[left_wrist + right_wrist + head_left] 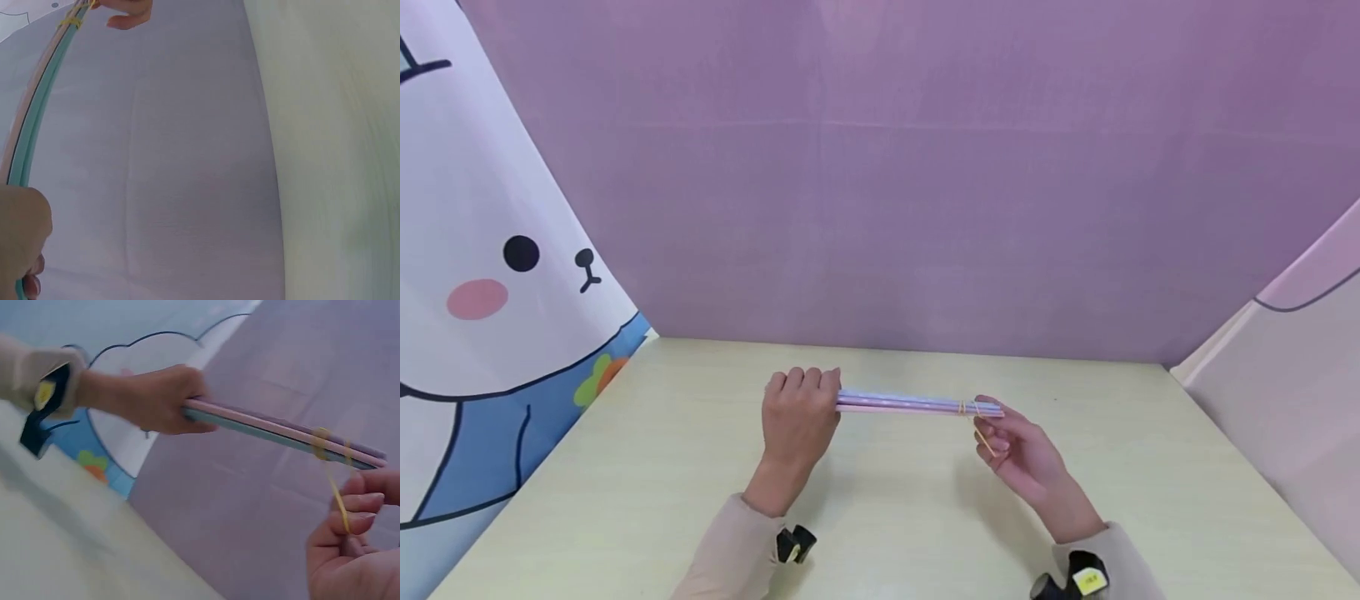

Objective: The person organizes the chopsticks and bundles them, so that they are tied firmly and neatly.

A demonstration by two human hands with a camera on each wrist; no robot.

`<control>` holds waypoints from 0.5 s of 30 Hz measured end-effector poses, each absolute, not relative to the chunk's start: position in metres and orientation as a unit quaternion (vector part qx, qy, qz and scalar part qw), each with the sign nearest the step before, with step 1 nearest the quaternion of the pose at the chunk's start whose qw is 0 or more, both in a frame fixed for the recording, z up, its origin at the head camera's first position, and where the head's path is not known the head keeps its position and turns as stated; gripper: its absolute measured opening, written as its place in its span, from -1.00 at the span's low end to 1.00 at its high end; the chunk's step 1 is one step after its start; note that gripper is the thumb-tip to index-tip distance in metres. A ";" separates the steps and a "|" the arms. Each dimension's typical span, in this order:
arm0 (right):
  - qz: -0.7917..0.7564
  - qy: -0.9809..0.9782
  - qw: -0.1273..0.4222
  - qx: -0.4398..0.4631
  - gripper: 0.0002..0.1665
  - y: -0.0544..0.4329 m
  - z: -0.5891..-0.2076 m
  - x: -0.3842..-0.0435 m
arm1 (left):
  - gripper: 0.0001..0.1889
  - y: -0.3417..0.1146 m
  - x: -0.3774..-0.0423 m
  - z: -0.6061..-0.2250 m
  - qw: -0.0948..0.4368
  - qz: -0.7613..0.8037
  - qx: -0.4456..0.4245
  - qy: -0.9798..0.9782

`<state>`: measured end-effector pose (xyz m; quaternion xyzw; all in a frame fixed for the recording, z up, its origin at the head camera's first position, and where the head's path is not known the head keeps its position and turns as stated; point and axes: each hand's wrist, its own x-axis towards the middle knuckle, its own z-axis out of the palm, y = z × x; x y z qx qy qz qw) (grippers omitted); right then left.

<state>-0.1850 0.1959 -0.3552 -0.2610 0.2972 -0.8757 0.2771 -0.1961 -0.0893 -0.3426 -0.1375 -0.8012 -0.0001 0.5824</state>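
Above the table, my left hand [800, 417] grips one end of a bundle of slim pastel sticks [898, 403] in pink, purple and blue-green. The bundle lies nearly level and points right. Near its far end a yellow rubber band [320, 444] is wound around the sticks. From there a stretched loop of the band runs down to my right hand [1021, 454], whose curled fingers [361, 503] hold it. My right fingertips are close beside the stick ends. In the left wrist view, the left hand [22, 234] partly covers the bundle's lower end.
A pale wood-look table [880, 517] lies below both hands. Behind it hangs a purple cloth [880, 208]. A cartoon-printed cloth [475, 350] stands at the left, and a pale cloth [1285, 392] borders the right side.
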 end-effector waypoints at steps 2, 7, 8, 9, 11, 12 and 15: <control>-0.875 0.283 0.312 -0.238 -0.60 0.205 -0.351 -0.187 | -0.82 -0.090 -0.197 -0.343 0.581 0.001 -0.158 -0.799; -0.862 0.361 0.322 -0.148 -0.77 0.221 -0.336 -0.189 | -0.67 -0.090 -0.197 -0.343 0.589 0.024 -0.195 -0.784; -0.855 0.392 0.312 -0.133 -0.80 0.224 -0.334 -0.190 | -0.62 -0.090 -0.197 -0.343 0.593 0.032 -0.197 -0.780; -0.845 0.428 0.299 -0.121 -0.84 0.226 -0.332 -0.189 | -0.58 -0.089 -0.197 -0.343 0.598 0.039 -0.199 -0.775; -0.815 0.510 0.260 -0.093 -0.90 0.228 -0.328 -0.189 | -0.51 -0.088 -0.197 -0.344 0.606 0.051 -0.201 -0.768; -0.792 0.557 0.235 -0.079 -0.92 0.229 -0.327 -0.188 | -0.48 -0.087 -0.196 -0.345 0.608 0.057 -0.201 -0.766; -0.698 0.698 0.153 -0.042 -0.94 0.224 -0.323 -0.185 | -0.45 -0.083 -0.195 -0.348 0.613 0.068 -0.204 -0.760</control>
